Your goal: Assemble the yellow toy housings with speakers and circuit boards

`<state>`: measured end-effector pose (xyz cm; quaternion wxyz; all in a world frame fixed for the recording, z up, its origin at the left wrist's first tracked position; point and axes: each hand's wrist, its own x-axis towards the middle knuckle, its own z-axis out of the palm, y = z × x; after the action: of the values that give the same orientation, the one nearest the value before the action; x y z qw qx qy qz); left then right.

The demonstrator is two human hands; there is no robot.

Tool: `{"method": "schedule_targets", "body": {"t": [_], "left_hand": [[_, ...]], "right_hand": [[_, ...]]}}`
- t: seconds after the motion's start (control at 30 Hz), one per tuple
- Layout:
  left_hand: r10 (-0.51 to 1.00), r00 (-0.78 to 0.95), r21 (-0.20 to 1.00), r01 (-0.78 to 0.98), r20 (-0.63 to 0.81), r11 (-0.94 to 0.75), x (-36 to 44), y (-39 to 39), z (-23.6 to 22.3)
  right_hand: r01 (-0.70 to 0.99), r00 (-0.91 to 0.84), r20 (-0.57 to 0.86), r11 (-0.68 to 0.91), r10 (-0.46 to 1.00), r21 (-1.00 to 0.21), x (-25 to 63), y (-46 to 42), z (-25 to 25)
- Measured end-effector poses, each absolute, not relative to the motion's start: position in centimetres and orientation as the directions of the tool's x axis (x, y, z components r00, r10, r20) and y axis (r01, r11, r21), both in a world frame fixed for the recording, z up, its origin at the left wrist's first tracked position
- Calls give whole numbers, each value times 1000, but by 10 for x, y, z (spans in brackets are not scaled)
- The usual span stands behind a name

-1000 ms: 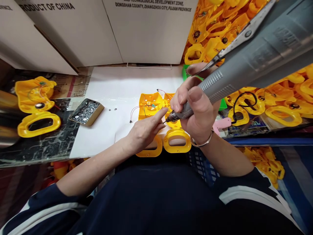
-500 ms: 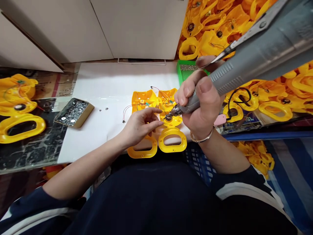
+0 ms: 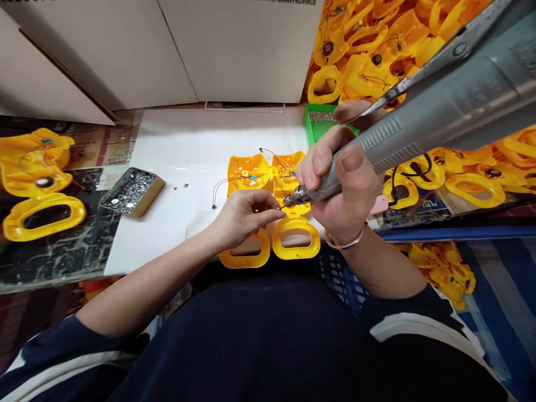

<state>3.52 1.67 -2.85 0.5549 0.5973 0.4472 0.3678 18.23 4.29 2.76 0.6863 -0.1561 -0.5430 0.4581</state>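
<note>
My right hand (image 3: pixel 341 173) is wrapped round a grey electric screwdriver (image 3: pixel 402 120), which slants down to the left with its lever along the top. Close to the screwdriver's tip, my left hand (image 3: pixel 247 216) is closed in a pinch; what its fingertips hold is too small to make out. Two yellow plastic shells, one on the left (image 3: pixel 237 167) and one on the right (image 3: pixel 296 162), lie side by side beneath my hands, with thin wires inside. Below them are two yellow oval loops, the left (image 3: pixel 245 261) and the right (image 3: pixel 296 254). My left hand partly covers the left shell and loop.
A box of small metal parts (image 3: pixel 133 191) stands left on the white board (image 3: pixel 188 139), near two loose bits. A green basket (image 3: pixel 312 125) stands behind my right hand. Yellow parts are piled at right (image 3: pixel 377 33) and lie at far left (image 3: pixel 37 167). White cartons (image 3: pixel 243 50) stand behind.
My left fingers have closed from spread into a pinch near the screwdriver's tip. The tip has shifted slightly left and the speaker-like round part below it is now covered. The view has shifted slightly.
</note>
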Motion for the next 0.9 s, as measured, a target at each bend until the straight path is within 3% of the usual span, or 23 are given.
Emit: {"method": "schedule_targets", "body": {"t": [0.23,0.43,0.9], "left_hand": [[933,355,973,195,51,-127,34,16,-33],[927,367,968,198,75,-156,33,17,-35],[898,408,952,172,166,-254,32,17,-34]], "right_hand": [[-456,-15,606,534,795,-712,183,40,27],[-429,14,554,505,833,-749,182,35,31],[-491,-8,592,513,806,-704,184,36,28]]}}
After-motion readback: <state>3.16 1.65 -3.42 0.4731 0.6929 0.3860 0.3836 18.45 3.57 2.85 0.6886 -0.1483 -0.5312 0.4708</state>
